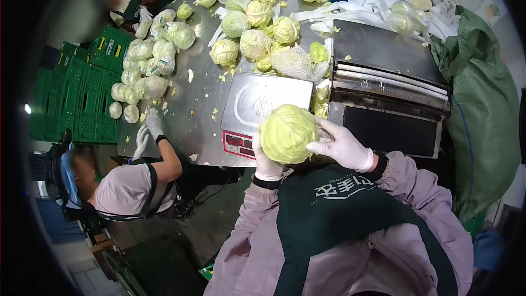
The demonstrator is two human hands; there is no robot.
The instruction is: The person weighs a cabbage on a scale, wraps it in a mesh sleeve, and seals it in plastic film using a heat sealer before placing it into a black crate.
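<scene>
Between my two white-gloved hands is a pale green cabbage, held in front of my apron. My left hand wraps its left and lower side, with part of the fingers hidden behind it. On the right side, my right hand grips it with thumb and fingers. Just beyond the cabbage stands a weighing scale with a steel plate and a red-framed display. Several loose cabbages lie past the scale, and one of them sits in a white foam net.
A wrapping machine stands right of the scale, beside a green sack. White foam nets are heaped behind it. Wrapped cabbages cover the table's left side, near stacked green crates. A co-worker works at the left; others are farther back.
</scene>
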